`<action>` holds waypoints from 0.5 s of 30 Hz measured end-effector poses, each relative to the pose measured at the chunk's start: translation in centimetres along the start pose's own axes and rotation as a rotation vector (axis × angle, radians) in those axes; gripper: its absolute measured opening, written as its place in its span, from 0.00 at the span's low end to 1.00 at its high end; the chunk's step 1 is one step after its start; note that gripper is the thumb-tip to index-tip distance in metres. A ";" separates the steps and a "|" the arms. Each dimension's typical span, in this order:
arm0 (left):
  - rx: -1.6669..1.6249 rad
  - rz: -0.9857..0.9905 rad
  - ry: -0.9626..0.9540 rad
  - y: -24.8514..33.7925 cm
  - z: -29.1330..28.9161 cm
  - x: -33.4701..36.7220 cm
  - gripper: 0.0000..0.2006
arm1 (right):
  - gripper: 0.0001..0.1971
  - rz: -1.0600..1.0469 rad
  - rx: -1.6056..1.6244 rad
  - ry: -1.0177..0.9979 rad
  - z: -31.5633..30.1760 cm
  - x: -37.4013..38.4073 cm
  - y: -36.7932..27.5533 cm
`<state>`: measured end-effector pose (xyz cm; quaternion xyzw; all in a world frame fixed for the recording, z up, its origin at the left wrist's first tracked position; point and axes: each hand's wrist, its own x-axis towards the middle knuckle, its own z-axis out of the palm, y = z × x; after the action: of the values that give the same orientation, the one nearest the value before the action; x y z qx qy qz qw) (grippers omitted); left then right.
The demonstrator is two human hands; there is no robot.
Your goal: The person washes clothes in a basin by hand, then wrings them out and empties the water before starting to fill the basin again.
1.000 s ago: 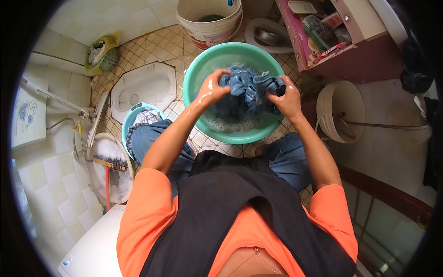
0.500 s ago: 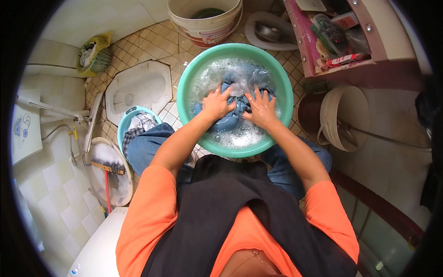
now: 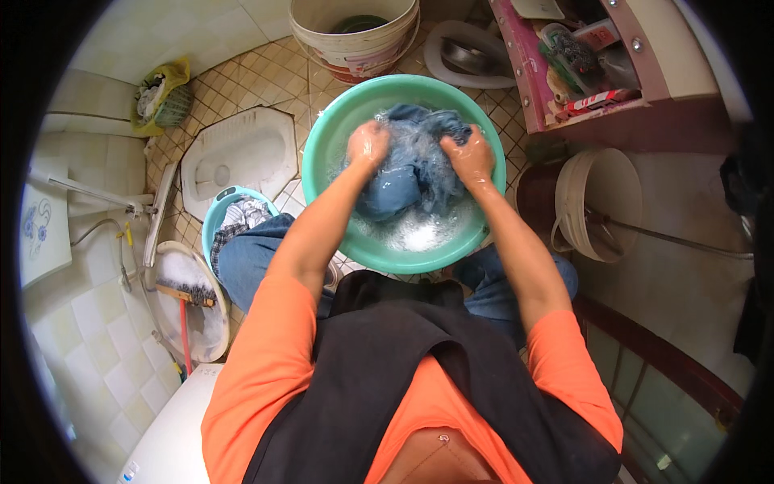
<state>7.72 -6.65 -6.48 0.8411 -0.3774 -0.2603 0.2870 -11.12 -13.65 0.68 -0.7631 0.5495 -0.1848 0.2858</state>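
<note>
A round green basin (image 3: 403, 264) of sudsy water stands before me, between my knees. In it lies a bunched, soaked blue denim garment (image 3: 393, 192), part of it raised above the foam. My left hand (image 3: 369, 145) is closed on the garment's upper left edge, its fingers curled and partly hidden. On the far right side of the bundle, my right hand (image 3: 471, 157) grips a fold between thumb and fingers. White foam (image 3: 419, 236) gathers at the near side of the basin.
To the left are a squat toilet (image 3: 242, 149), a light-blue tub of clothes (image 3: 211, 211) and a broom (image 3: 185, 323) in a foamy round basin. A white bucket (image 3: 355, 52) stands beyond the basin. Right are a shelf (image 3: 613, 121) and a tipped bucket (image 3: 601, 206).
My hands have gone from spread flat on the submerged cloth to gripping its two sides. They have moved apart and slightly farther away, and the garment has come up out of the suds.
</note>
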 end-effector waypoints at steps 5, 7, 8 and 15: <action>-0.841 -0.221 -0.052 2.7 -4.3 -2.7 0.27 | 0.25 -0.085 0.160 0.174 -5.9 -2.1 -0.8; -0.884 -0.198 -0.103 3.7 -6.4 -4.9 0.28 | 0.22 -0.117 0.251 0.240 -7.8 -2.8 -0.8; -0.890 -0.185 -0.115 3.2 -7.2 -5.5 0.26 | 0.21 -0.134 0.308 0.260 -8.7 -3.2 -1.1; -0.104 0.165 -0.083 -0.4 -9.3 -8.5 0.08 | 0.23 -0.426 -0.039 0.163 -10.8 -7.2 -1.9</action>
<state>9.10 2.94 1.66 0.7797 -0.4428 -0.2896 0.3350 -18.51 -8.96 10.46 -0.8499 0.4005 -0.2914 0.1800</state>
